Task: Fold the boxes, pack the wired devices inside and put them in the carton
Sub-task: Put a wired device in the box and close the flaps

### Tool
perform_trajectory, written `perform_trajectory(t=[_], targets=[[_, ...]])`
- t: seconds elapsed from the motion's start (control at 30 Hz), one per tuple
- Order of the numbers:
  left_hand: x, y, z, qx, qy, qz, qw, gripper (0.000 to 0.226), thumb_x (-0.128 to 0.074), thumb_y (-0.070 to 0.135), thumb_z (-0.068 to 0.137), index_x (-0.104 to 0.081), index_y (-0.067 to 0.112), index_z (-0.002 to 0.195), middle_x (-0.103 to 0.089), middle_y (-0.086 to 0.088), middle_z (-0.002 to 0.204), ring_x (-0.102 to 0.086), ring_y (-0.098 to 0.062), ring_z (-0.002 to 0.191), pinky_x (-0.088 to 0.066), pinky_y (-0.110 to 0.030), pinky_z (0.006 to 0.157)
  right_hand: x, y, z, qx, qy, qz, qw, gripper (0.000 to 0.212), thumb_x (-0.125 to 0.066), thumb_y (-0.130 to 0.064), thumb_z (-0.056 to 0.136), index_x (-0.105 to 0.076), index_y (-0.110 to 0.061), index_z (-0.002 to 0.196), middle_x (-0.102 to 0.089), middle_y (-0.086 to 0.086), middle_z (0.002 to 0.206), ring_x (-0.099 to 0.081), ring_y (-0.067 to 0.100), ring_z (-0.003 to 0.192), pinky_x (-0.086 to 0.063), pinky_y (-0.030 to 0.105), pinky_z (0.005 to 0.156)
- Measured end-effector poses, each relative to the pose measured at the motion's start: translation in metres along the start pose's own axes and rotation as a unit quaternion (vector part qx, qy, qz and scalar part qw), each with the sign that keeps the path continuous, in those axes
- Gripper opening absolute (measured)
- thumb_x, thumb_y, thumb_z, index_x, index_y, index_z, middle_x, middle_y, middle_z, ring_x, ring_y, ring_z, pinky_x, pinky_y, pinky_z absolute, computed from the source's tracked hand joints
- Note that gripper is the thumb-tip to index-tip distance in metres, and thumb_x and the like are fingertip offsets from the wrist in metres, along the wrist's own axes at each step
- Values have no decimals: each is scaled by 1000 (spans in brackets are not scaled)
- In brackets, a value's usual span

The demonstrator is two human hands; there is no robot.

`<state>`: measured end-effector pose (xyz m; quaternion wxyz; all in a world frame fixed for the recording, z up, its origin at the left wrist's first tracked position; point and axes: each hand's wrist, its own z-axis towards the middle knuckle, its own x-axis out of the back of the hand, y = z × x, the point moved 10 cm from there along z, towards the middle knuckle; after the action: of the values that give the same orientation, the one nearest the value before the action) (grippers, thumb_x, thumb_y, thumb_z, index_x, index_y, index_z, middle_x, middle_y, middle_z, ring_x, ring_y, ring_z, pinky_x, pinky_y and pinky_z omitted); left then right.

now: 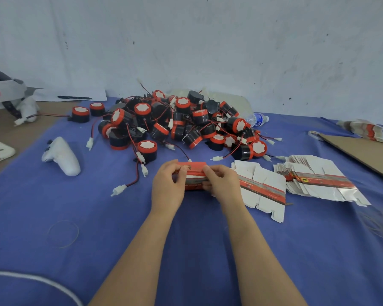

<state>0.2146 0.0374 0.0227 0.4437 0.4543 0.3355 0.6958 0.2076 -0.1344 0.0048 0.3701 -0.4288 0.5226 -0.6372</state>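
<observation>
Between your two hands, low over the blue cloth [119,228], sits one red and white box [194,175]. Your left hand [167,186] grips its left end, fingers curled over the top edge and thumb pressed on the near face. Your right hand [222,184] pinches the right end, fingertips on the red top flap. Whether the box is fully folded cannot be told; your hands cover both ends.

Just right of your right hand lies a stack of flat unfolded boxes [261,191], touching the cloth, and a second fanned stack [321,180] lies beside that one. Behind the box, the pile of wired devices [181,122] spreads across the cloth: black drums with red rims and white caps, red and black leads ending in white plugs. A brown carton flap [363,151] lies at the far right. A white controller [61,155] rests well to the left. A plastic bottle [258,119] lies at the pile's right edge.
</observation>
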Motion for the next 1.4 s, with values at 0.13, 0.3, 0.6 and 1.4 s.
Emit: perform_trajectory(t=[0.13, 0.3, 0.6, 1.4], targets=[[-10, -25, -4, 138, -28, -106, 984, 42, -55, 28, 96, -45, 17, 135, -41, 4, 134, -49, -10, 108, -39, -20, 85, -9, 11, -1, -58, -3, 57, 997, 15, -54, -18, 97, -49, -16, 111, -62, 6, 97, -66, 15, 65, -55, 19, 52], [-26, -18, -4, 135, -56, -53, 988, 30, -39, 27, 102, -54, 15, 126, -60, -7, 124, -55, -21, 109, -45, -35, 95, -13, 9, -2, -37, -8, 5, 999, 26, -55, -28, 96, -63, -9, 112, -69, 7, 98, -69, 16, 77, -59, 25, 63], [-32, -20, -5, 136, -83, -81, 984, 47, -39, 19, 102, -30, 19, 149, -40, -2, 148, -43, -18, 131, -38, -33, 107, -16, 9, -6, -47, 9, -3, 999, 35, -61, -22, 93, -52, -6, 123, -67, 6, 108, -68, 7, 76, -58, 23, 68], [-290, 436, -292, -53, -524, -301, 795, 46, -43, 26, 100, -39, 10, 143, -49, -12, 140, -48, -26, 128, -39, -35, 107, 494, -136, -311, 92, 586, 116, 797, 38, -45, -10, 96, -45, -6, 133, -59, 14, 113, -62, 24, 90, -54, 29, 72]])
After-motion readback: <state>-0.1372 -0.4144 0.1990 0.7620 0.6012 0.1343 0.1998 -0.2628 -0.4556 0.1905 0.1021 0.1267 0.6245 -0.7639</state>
